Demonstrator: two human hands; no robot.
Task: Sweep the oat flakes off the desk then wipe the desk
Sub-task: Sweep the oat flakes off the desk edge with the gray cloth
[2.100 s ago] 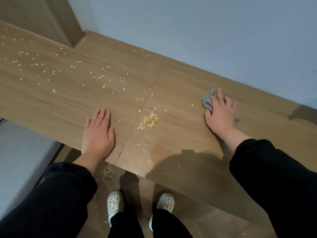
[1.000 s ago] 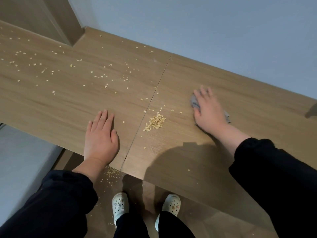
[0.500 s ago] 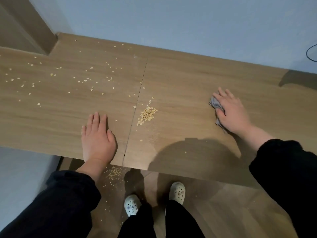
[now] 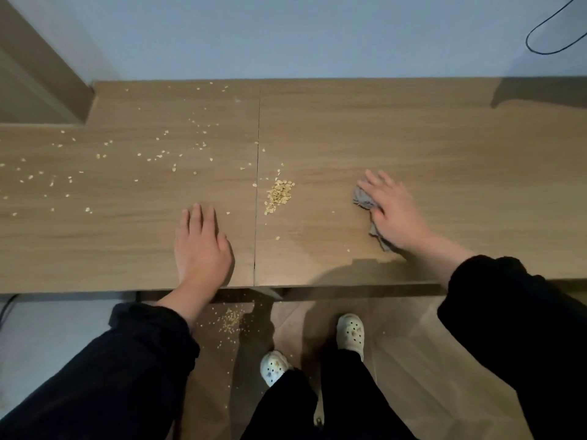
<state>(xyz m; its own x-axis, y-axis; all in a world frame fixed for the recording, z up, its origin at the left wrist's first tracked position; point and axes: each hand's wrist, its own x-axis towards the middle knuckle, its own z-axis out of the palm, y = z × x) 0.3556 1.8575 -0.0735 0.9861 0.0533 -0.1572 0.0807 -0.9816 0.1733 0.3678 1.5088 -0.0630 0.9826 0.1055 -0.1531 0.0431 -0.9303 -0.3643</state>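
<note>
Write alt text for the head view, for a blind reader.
A person's right hand presses a grey cloth flat on a wooden desk, while the left hand rests flat near the front edge. A pile of oat flakes lies between the hands, loose flakes dot the desk's left half, and more lie on the floor below.

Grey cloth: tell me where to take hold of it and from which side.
Grip the grey cloth at the bunched fold showing beside the fingers of the right hand, coming from above. It lies crumpled low on the desk, with no edge standing up to slide under; the raised folds probably give most to pinch. The right hand lies flat on it.
</note>
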